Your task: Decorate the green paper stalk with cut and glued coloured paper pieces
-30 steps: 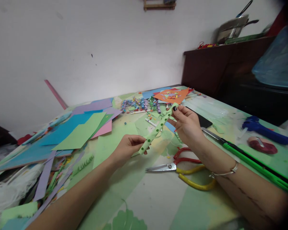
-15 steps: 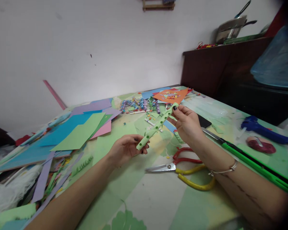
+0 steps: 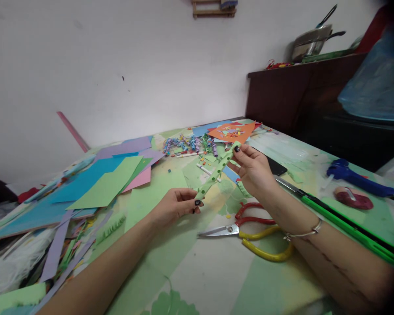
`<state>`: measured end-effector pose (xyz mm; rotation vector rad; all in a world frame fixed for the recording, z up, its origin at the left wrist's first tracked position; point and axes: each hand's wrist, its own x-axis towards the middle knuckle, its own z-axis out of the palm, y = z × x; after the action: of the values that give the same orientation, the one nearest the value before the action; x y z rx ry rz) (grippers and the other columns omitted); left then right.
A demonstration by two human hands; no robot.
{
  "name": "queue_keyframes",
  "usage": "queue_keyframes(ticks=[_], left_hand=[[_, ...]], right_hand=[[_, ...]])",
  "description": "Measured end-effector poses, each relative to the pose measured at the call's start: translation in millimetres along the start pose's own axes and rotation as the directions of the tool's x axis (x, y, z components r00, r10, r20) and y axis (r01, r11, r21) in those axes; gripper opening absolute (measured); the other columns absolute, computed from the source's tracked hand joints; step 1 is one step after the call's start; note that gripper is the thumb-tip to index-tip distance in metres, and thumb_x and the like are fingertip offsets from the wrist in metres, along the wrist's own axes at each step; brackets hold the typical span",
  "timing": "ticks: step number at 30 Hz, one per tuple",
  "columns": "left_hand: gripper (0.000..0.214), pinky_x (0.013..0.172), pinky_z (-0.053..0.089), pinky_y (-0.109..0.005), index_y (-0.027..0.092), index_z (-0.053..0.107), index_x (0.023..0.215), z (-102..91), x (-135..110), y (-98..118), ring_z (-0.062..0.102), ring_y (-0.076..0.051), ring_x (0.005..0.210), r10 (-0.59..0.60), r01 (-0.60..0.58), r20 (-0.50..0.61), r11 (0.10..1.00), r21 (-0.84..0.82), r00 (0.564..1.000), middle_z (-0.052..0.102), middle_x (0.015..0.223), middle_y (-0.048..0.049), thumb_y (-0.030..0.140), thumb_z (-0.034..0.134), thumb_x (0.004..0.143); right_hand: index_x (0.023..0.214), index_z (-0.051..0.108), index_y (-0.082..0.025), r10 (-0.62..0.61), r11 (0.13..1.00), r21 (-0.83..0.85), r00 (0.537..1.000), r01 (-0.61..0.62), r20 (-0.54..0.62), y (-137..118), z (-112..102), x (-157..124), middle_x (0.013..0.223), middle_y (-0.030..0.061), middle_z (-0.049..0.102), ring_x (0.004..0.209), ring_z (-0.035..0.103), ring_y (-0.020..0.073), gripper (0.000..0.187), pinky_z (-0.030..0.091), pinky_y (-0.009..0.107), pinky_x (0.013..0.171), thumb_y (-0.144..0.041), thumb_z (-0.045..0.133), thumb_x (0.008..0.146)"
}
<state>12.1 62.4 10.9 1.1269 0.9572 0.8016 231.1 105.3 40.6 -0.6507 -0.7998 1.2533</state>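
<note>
A light green paper strip (image 3: 217,171) with dark green dots is held slantwise above the table between my two hands. My left hand (image 3: 179,204) pinches its lower, nearer end between thumb and fingers. At the upper, farther end, my right hand (image 3: 252,168) grips it with the thumb on top. Scissors (image 3: 238,231) with one red and one yellow handle lie below the hands, blades pointing left. Behind the strip rests a white marker (image 3: 204,169). Curled paper pieces (image 3: 192,143) in purple, blue and green are heaped farther back.
Coloured paper sheets (image 3: 108,181) and scraps cover the left side. On the right lie a green utility knife (image 3: 335,221), a blue glue gun (image 3: 357,177), a dark red computer mouse (image 3: 353,197) and a black phone (image 3: 271,162). An orange sheet (image 3: 246,131) with paper bits is at the back.
My left hand has shifted its hold on the strip's lower end, its thumb now lying over the paper. My right hand keeps its grip. The view has moved slightly.
</note>
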Motion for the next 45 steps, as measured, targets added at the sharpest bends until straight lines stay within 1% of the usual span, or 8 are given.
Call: queue_keyframes(ticks=[5,16,22,26,31,36,41,45], left_hand=[[0.032,0.057,0.041,-0.022,0.012,0.065,0.076,4.2,0.6,-1.6,0.061,-0.011,0.058,-0.023,0.023,-0.011,1.000,-0.004,1.000,0.068,0.070,-0.0044,0.026,0.084,0.054],[0.021,0.060,0.045,-0.023,0.011,0.071,0.077,3.7,-0.2,-5.4,0.062,-0.011,0.060,-0.014,0.014,-0.017,1.000,-0.022,1.000,0.070,0.075,-0.0067,0.023,0.079,0.061],[0.022,0.059,0.044,-0.023,0.011,0.071,0.075,3.6,0.9,-4.7,0.062,-0.012,0.059,0.004,-0.004,-0.018,0.999,-0.039,1.000,0.070,0.074,-0.0073,0.024,0.080,0.061],[0.024,0.056,0.043,-0.024,0.011,0.070,0.075,3.5,1.6,-6.3,0.062,-0.012,0.058,-0.004,0.003,-0.022,0.999,-0.053,1.000,0.071,0.074,-0.0079,0.025,0.081,0.058],[0.020,0.057,0.044,-0.023,0.011,0.071,0.076,2.6,0.3,-8.2,0.062,-0.011,0.057,-0.004,0.007,0.050,0.998,-0.059,0.999,0.070,0.073,-0.0067,0.022,0.078,0.062],[0.017,0.055,0.044,-0.022,0.010,0.071,0.078,1.5,-1.8,-8.5,0.061,-0.010,0.056,-0.002,0.014,0.120,0.995,-0.098,0.993,0.069,0.071,-0.0068,0.020,0.076,0.065],[0.018,0.054,0.046,-0.023,0.011,0.070,0.075,-0.6,-2.5,-9.7,0.061,-0.012,0.054,-0.031,0.050,0.152,0.991,-0.123,0.988,0.070,0.070,-0.0073,0.020,0.078,0.062],[0.017,0.055,0.046,-0.023,0.010,0.071,0.076,-2.0,-2.7,-10.2,0.062,-0.012,0.054,-0.043,0.063,0.167,0.992,-0.112,0.985,0.070,0.070,-0.0078,0.020,0.077,0.063]], right_hand=[[0.076,0.062,-0.021,0.018,1.000,-0.003,0.999,-0.017,0.049,-0.7,0.7,-1.8,0.084,-0.0022,0.064,0.076,0.059,0.0115,0.029,0.051,0.026,0.069,-0.030,0.082,0.058],[0.072,0.067,-0.021,0.003,1.000,-0.021,0.997,-0.001,0.075,-2.5,0.0,-1.5,0.078,-0.0015,0.067,0.075,0.061,0.0114,0.017,0.053,0.025,0.070,-0.033,0.078,0.066],[0.077,0.070,-0.021,-0.014,0.999,0.032,0.996,0.011,0.088,-3.2,0.3,-2.5,0.082,-0.0001,0.070,0.083,0.064,0.0165,0.023,0.053,0.034,0.080,-0.015,0.077,0.056],[0.078,0.070,-0.022,-0.015,1.000,-0.009,0.997,0.016,0.082,-3.1,2.1,-3.8,0.086,-0.0005,0.070,0.083,0.064,0.0149,0.019,0.051,0.033,0.083,-0.019,0.077,0.061],[0.077,0.068,-0.021,0.011,0.999,0.039,0.995,-0.016,0.104,-2.1,0.3,-2.1,0.088,-0.0011,0.070,0.082,0.064,0.0128,0.020,0.051,0.030,0.082,-0.019,0.079,0.061],[0.077,0.066,-0.024,0.108,0.985,0.112,0.975,-0.132,0.193,-3.3,-3.5,1.3,0.080,-0.0047,0.069,0.076,0.063,0.0114,0.021,0.052,0.028,0.079,-0.017,0.077,0.060],[0.078,0.065,-0.024,0.173,0.966,0.118,0.915,-0.230,0.365,-5.8,-4.5,-0.4,0.079,-0.0040,0.068,0.078,0.063,0.0142,0.020,0.051,0.032,0.079,-0.025,0.076,0.061],[0.076,0.064,-0.024,0.145,0.976,0.098,0.916,-0.195,0.374,-6.1,-3.8,-1.6,0.080,-0.0029,0.068,0.084,0.063,0.0175,0.019,0.050,0.036,0.081,-0.027,0.076,0.062]])
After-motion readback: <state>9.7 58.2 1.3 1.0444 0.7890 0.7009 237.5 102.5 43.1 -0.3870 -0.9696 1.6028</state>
